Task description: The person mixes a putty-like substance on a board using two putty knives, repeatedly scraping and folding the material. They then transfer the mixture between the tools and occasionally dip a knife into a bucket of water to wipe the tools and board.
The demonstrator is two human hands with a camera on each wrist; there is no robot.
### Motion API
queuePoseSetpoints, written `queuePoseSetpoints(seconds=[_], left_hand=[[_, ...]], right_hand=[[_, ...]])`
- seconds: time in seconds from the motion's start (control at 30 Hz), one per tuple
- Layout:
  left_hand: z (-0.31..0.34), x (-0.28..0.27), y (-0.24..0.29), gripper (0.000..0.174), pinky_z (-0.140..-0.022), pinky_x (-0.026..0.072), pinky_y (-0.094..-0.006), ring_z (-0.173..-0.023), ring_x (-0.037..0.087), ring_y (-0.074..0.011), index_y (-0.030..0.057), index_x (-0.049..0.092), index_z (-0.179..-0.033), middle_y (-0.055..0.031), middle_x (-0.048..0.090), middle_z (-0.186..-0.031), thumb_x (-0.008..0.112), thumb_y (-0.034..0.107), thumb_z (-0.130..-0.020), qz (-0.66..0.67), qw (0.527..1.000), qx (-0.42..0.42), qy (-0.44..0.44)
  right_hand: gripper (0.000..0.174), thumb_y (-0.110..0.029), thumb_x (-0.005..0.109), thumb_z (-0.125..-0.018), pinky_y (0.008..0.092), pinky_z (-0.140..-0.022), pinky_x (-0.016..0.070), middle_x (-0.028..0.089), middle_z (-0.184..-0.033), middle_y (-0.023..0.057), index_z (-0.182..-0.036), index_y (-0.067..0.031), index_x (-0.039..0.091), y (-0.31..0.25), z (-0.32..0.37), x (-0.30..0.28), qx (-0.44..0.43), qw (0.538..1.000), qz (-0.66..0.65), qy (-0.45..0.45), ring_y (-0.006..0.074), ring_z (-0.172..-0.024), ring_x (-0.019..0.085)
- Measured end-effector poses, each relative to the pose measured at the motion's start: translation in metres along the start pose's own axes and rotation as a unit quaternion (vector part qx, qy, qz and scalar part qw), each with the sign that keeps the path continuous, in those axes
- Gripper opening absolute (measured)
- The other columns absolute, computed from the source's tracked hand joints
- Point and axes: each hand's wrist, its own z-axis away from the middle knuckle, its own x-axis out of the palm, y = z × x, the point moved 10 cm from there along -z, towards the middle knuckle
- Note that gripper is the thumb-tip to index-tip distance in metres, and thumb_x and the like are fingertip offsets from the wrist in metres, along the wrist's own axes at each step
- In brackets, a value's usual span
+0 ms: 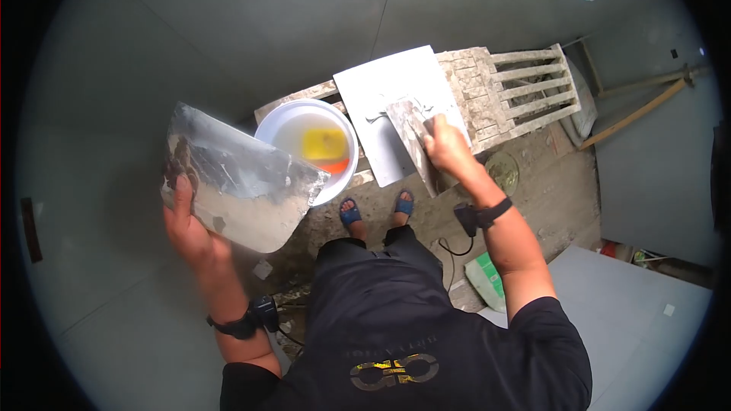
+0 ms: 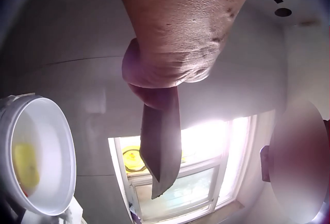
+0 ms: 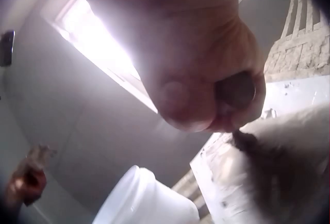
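My left hand (image 1: 186, 232) grips the end of a broad metal plate (image 1: 247, 156) smeared with pale plaster, tilted over the left side of a white bucket (image 1: 349, 125). The left wrist view shows the plate (image 2: 161, 149) nearly edge-on below the hand. My right hand (image 1: 451, 151) is wrapped round the handle of a plastering trowel. The trowel's blade (image 1: 409, 131) lies over a white board (image 1: 396, 76), where grey paste sits at its far end. In the right wrist view, the dark handle end (image 3: 236, 90) pokes out of the fist.
Yellow (image 1: 324, 143) and orange things lie in the bucket's cloudy water. Bucket and board stand on a plaster-crusted slatted bench (image 1: 480, 91) against a grey wall (image 1: 251, 23). A round bucket (image 1: 502, 171) stands right of the bench, and a green-and-white bag (image 1: 486, 281) lies behind it.
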Motion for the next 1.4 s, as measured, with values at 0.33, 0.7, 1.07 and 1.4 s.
queuePoseSetpoints(seconds=[0.33, 0.7, 1.07, 1.4], left_hand=[[0.016, -0.007, 0.001, 0.035, -0.098, 0.0496, -0.0394, -0.111, 0.061, -0.0247, -0.0031, 0.054, -0.129, -0.0133, 0.061, -0.125, 0.054, 0.016, -0.099, 0.046, 0.999, 0.008, 0.020], [0.032, 0.018, 0.005, 0.035, -0.094, 0.0507, -0.0380, -0.108, 0.062, -0.0243, -0.0049, 0.055, -0.126, -0.0146, 0.063, -0.120, 0.058, 0.012, -0.096, 0.065, 0.997, 0.026, 0.030], [0.035, 0.054, -0.027, 0.034, -0.095, 0.0489, -0.0360, -0.108, 0.061, -0.0237, -0.0042, 0.056, -0.125, -0.0145, 0.063, -0.119, 0.059, 0.013, -0.096, 0.016, 0.999, 0.015, 0.032], [0.058, 0.060, -0.022, 0.039, -0.098, 0.0494, -0.0387, -0.112, 0.060, -0.0255, -0.0053, 0.050, -0.132, -0.0163, 0.059, -0.126, 0.054, 0.013, -0.098, 0.000, 0.999, 0.021, 0.028]], right_hand=[[0.020, -0.011, 0.044, -0.091, 0.0551, -0.070, 0.0514, 0.065, -0.082, 0.0310, -0.099, 0.0055, 0.052, -0.024, -0.018, -0.009, -0.015, 0.992, 0.070, -0.106, 0.0479, -0.080, 0.065], [0.025, -0.005, 0.061, -0.082, 0.0359, -0.049, 0.0498, 0.060, -0.070, 0.0139, -0.105, -0.0012, 0.052, 0.063, 0.001, 0.012, 0.213, 0.912, -0.285, -0.205, 0.0232, -0.060, 0.062], [0.035, -0.019, 0.047, -0.101, 0.0419, -0.084, 0.0584, 0.069, -0.107, 0.0177, -0.126, 0.0027, 0.056, 0.150, 0.155, 0.051, 0.462, 0.388, -0.796, -0.049, 0.0276, -0.094, 0.069], [0.034, -0.020, 0.050, -0.100, 0.0388, -0.078, 0.0597, 0.069, -0.105, 0.0151, -0.127, 0.0010, 0.056, 0.134, 0.083, 0.095, 0.414, 0.375, -0.808, -0.186, 0.0243, -0.088, 0.070]])
